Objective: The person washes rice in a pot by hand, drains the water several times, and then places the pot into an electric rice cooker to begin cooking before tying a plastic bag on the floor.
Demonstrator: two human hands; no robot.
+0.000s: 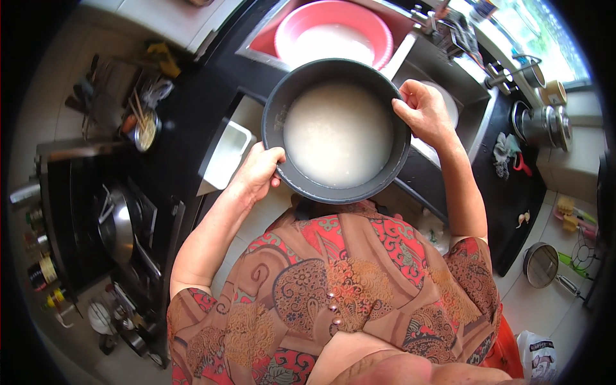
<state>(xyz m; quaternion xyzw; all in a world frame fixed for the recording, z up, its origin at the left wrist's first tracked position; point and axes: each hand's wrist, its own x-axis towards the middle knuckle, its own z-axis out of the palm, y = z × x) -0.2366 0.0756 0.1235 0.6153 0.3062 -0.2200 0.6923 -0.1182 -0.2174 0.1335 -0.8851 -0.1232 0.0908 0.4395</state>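
Note:
Both my hands hold a dark round pot (337, 192) by its rim, in front of my chest. Cloudy whitish liquid (339, 137) fills its lower part, with what may be grains beneath. My left hand (260, 171) grips the lower left edge, thumb on the rim and fingers underneath. At the upper right edge my right hand (426, 110) is closed on the rim. Just beyond the pot, a pink plastic basin (382, 36) with whitish liquid sits in the left sink bowl. A pale round dish (445, 103), partly hidden by my right hand, lies in the steel sink (471, 86).
Left of the pot is an open drawer or compartment with a white container (226, 154). A bowl with chopsticks (146, 134) stands on the black counter (183, 115). A wok (117, 226) is on the stove at left. Red-handled peeler (522, 164) and garlic (523, 219) lie at right.

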